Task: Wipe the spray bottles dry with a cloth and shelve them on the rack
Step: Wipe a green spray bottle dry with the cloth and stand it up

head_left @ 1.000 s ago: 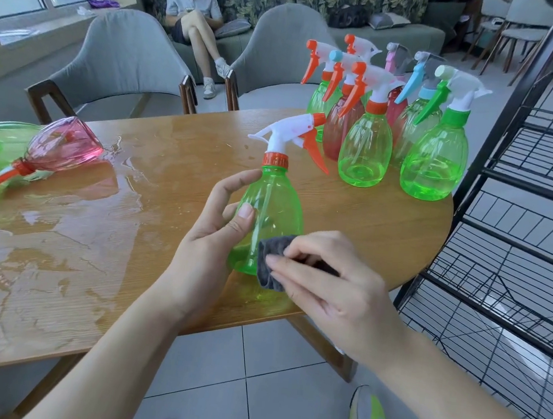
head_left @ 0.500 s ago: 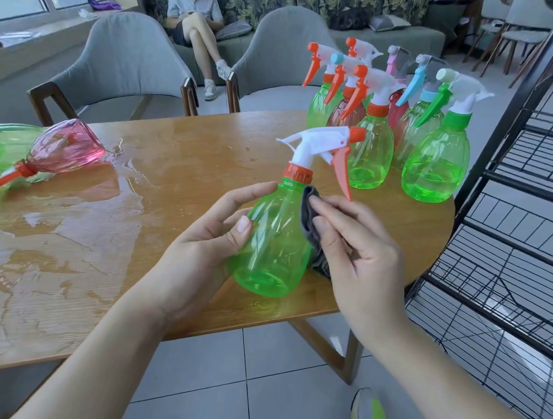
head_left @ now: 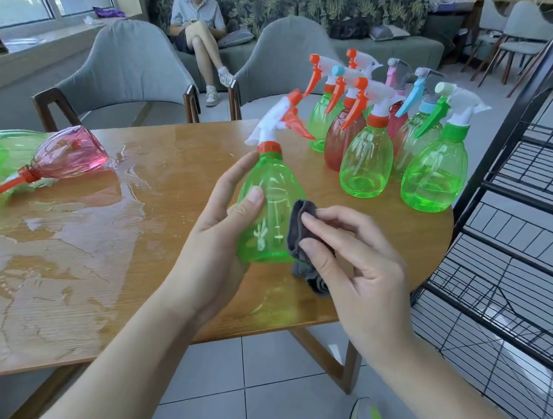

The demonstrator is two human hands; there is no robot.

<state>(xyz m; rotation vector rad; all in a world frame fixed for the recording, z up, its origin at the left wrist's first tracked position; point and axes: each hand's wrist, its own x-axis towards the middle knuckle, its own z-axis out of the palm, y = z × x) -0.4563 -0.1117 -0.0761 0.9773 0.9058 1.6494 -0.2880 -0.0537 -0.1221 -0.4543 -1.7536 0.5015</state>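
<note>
Green bottle gripped round belly by left hand; cloth pinched by right hand; likely empty, light, thin plastic, wet-slippery; belly hold judged safest.

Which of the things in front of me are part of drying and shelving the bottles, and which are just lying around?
Part of the job:
- green spray bottle, held by the left hand
- grey cloth, pinched in the right hand
- standing bottles
- pink bottle lying in the water
- wire rack

Just lying about:
- grey chairs
- sofa
</note>
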